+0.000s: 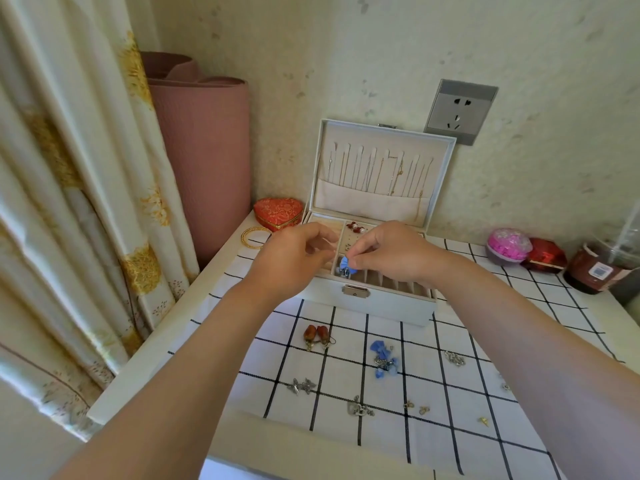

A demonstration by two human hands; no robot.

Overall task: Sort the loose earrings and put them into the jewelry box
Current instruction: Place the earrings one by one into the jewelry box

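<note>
The white leatherette jewelry box point(374, 303) is standing open at the centre of the frame on the counter, its padded lid point(381, 188) leaning back with thin chains hanging in a row; the right hand point(391, 252) is hovering over the slotted front compartment, its grip pinching a blue fabric earring point(346, 266) by thumb and forefinger just above the slots; the left hand point(294, 261) is hanging beside it over the box's left edge, fingers curling inward, and whether its grip is grasping anything I cannot tell; below the box, loose earrings are lying scattered on a white cloth with a black grid point(450, 427): a glossy red drop pair point(317, 336), blue bow earrings point(382, 360) and small silver pieces point(301, 386); a red brocade heart-shaped box point(278, 211) and a gold bangle point(254, 237) are sitting left of the jewelry box.
</note>
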